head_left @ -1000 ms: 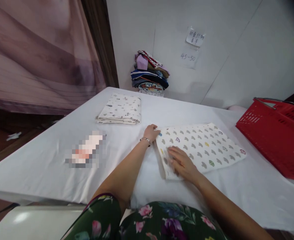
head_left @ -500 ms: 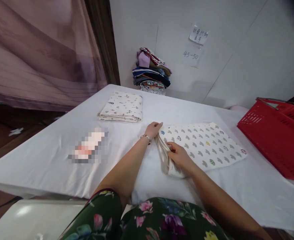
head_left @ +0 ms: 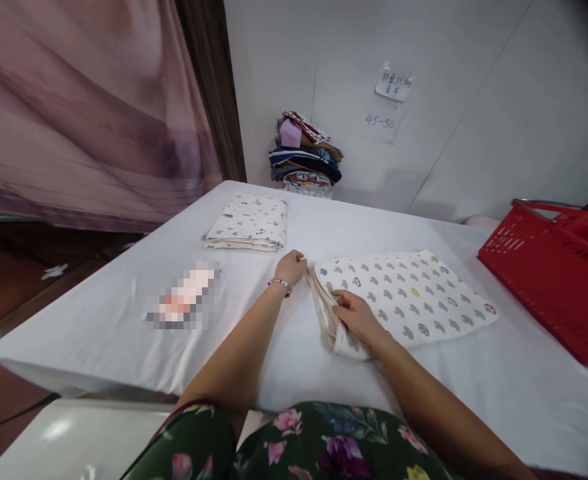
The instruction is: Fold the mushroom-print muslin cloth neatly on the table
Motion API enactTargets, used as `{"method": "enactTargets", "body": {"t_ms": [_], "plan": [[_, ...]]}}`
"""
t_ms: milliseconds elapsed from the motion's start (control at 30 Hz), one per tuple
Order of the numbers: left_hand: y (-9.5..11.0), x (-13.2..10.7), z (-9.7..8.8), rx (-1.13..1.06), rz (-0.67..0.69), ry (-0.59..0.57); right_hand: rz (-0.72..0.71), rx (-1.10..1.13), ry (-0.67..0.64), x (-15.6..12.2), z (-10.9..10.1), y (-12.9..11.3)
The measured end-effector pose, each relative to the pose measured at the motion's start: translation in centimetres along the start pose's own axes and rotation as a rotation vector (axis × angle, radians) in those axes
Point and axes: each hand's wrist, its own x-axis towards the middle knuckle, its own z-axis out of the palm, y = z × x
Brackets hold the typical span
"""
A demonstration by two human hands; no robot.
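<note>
A white folded cloth with a grey mushroom print (head_left: 404,293) lies on the table, with several layers showing along its left side. My right hand (head_left: 357,313) grips those layered edges between thumb and fingers, near the front left part of the cloth. Just off the cloth's far left corner is my left hand (head_left: 291,268), a bracelet on its wrist. Its fingers are curled closed, and whether a thin edge of fabric is between them cannot be made out. A second folded cloth with a small dark print (head_left: 249,223) rests farther back on the left.
White fabric covers the table (head_left: 174,363). A blurred-out oblong item (head_left: 187,293) lies at the left. The red basket (head_left: 554,280) stands at the right edge. Against the wall is a stack of folded textiles (head_left: 307,157). A pink curtain (head_left: 89,113) hangs at the left.
My left hand has moved left, away from the corner of the mushroom-print cloth. My right hand keeps its grip in nearly the same place. The view has shifted slightly.
</note>
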Motion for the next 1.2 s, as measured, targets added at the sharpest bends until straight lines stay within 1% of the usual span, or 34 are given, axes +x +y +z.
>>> {"method": "enactTargets", "body": {"t_ms": [67, 133, 200, 267, 333, 433, 567, 633, 700, 733, 800, 833, 867, 933, 1000, 1033, 1067, 1100, 1200], "plan": [[-0.4, -1.5, -0.2, 0.005, -0.013, -0.058, -0.014, 0.010, 0.008, 0.0, 0.1, 0.3], [-0.7, -3.2, 0.2, -0.004, -0.029, -0.142, -0.034, 0.022, 0.022, 0.0, 0.2, 0.5], [-0.7, -4.7, 0.9, -0.033, -0.051, -0.222, -0.050, 0.036, 0.038, 0.0, 0.3, 0.6], [-0.5, -5.9, 1.9, -0.075, -0.071, -0.263, -0.066, 0.046, 0.036, -0.1, 0.3, 0.5], [-0.3, -6.5, 2.7, -0.109, -0.082, -0.253, -0.083, 0.050, 0.019, -0.2, 0.2, 0.2], [-0.4, -6.5, 3.6, -0.116, -0.088, -0.193, -0.102, 0.017, -0.003, -0.5, 0.1, -0.3], [-0.7, -6.3, 4.0, -0.053, -0.048, -0.103, -0.152, -0.014, -0.040, -0.9, 0.0, -0.8], [-0.8, -6.4, 4.0, -0.015, -0.010, -0.068, -0.206, 0.017, -0.006, -0.9, -0.7, -0.9], [-0.8, -6.5, 4.0, 0.014, 0.029, -0.050, -0.273, 0.007, 0.093, -0.7, -2.2, -0.8], [-0.8, -6.6, 4.0, 0.028, 0.049, -0.046, -0.301, -0.033, 0.146, -0.4, -3.3, -0.6], [-0.7, -6.6, 4.1, 0.081, 0.081, -0.019, -0.313, -0.188, 0.224, 0.1, -6.0, 0.4], [-0.7, -6.6, 4.1, 0.112, 0.093, -0.010, -0.284, -0.300, 0.246, 0.3, -7.6, 1.3], [-0.6, -6.6, 4.1, 0.145, 0.102, -0.004, -0.226, -0.427, 0.263, 0.5, -9.2, 2.3], [-0.3, -6.6, 4.1, 0.213, 0.113, -0.015, -0.030, -0.666, 0.270, 0.8, -12.3, 4.6], [0.0, -6.7, 4.0, 0.279, 0.118, -0.030, 0.205, -0.793, 0.224, 0.9, -14.6, 6.8], [0.1, -6.8, 3.9, 0.308, 0.121, -0.033, 0.291, -0.815, 0.190, 0.9, -15.4, 7.6], [0.2, -6.8, 3.9, 0.328, 0.124, -0.034, 0.343, -0.816, 0.156, 1.0, -15.9, 8.2], [0.3, -6.8, 3.8, 0.336, 0.126, -0.036, 0.361, -0.810, 0.131, 1.1, -16.2, 8.5], [0.2, -6.9, 3.7, 0.311, 0.126, -0.053, 0.314, -0.803, 0.141, 1.7, -16.5, 8.6]]}}
